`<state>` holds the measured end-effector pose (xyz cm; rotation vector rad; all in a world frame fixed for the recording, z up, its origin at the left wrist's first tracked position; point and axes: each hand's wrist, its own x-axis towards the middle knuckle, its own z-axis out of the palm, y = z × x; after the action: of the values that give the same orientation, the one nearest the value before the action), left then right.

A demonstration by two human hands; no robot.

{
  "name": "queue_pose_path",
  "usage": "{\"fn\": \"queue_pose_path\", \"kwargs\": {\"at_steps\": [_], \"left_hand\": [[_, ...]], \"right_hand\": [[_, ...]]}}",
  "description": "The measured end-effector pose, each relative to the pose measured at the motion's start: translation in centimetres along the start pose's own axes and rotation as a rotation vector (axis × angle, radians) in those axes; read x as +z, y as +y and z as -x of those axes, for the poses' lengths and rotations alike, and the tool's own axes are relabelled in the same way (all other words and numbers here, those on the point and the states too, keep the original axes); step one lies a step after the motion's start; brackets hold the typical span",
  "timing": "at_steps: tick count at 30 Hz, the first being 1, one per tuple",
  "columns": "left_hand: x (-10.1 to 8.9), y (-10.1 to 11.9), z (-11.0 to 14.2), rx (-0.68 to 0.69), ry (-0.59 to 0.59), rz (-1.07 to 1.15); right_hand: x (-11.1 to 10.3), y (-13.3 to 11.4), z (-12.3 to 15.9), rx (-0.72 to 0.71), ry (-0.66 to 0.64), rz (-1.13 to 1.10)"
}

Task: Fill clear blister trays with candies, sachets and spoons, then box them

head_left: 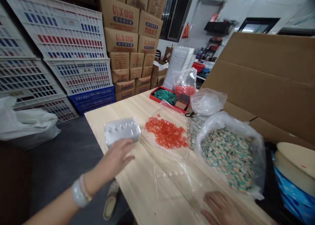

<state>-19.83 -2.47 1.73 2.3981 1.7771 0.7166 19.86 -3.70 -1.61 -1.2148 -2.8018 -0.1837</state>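
Note:
My left hand reaches over the near edge of a stack of clear moulded plastic trays at the table's left side. Its fingers are stretched out and apart; whether they touch the stack is hard to tell. At the lower right, my right hand is blurred and low over the table, fingers extended and spread. Between the hands lies a single clear plastic tray with a row of small round hollows. Beyond it, a heap of translucent red-orange pieces rests on clear plastic film.
A big clear bag of small green-and-beige pieces stands on the right. Farther back sit a red tray with green pieces and a bag of red pieces. Cartons and plastic crates are stacked at the left.

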Motion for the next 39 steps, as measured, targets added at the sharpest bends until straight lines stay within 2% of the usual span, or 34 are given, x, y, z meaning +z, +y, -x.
{"fn": "queue_pose_path", "kwargs": {"at_steps": [2, 3, 6, 8, 10, 13, 15, 18, 22, 32, 36, 39], "left_hand": [[-1.9, -3.7, -1.9, -0.087, 0.071, -0.114], [-2.4, -5.3, -2.8, -0.128, 0.057, -0.155], [-2.7, -8.4, -4.7, -0.161, -0.152, -0.127], [-2.5, -9.2, -5.1, -0.158, -0.245, -0.078], [-2.4, -9.4, -5.1, -0.167, -0.256, -0.065], [-2.4, -9.2, -4.8, -0.177, -0.256, -0.059], [-2.4, -9.4, -4.6, -0.172, -0.258, -0.05], [-2.3, -9.7, -4.6, -0.154, -0.246, -0.043], [-2.3, -9.9, -4.5, -0.144, -0.241, -0.037], [-2.4, -9.8, -4.5, -0.135, -0.252, -0.038], [-2.5, -9.8, -4.6, -0.136, -0.248, -0.042], [-2.5, -9.2, -4.4, -0.128, -0.241, -0.061]], "right_hand": [[-0.5, -2.9, -3.5, 0.019, -0.01, -0.083], [-0.6, -4.3, -5.5, -0.023, -0.038, -0.143], [-0.9, -7.7, -12.4, -0.191, -0.043, -0.282], [-1.3, -8.8, -17.6, -0.201, 0.048, -0.336], [-1.6, -9.2, -22.7, -0.227, 0.101, -0.381], [-1.4, -9.1, -28.8, -0.281, 0.019, -0.404], [-0.7, -8.8, -31.1, -0.296, -0.044, -0.468], [0.1, -8.3, -32.3, -0.322, -0.089, -0.605], [0.1, -7.9, -32.6, -0.339, -0.147, -0.731], [-0.6, -8.1, -33.0, -0.282, -0.194, -0.775], [-0.6, -8.0, -32.9, -0.309, -0.196, -0.708], [-1.0, -8.4, -32.5, -0.409, -0.143, -0.474]]}}
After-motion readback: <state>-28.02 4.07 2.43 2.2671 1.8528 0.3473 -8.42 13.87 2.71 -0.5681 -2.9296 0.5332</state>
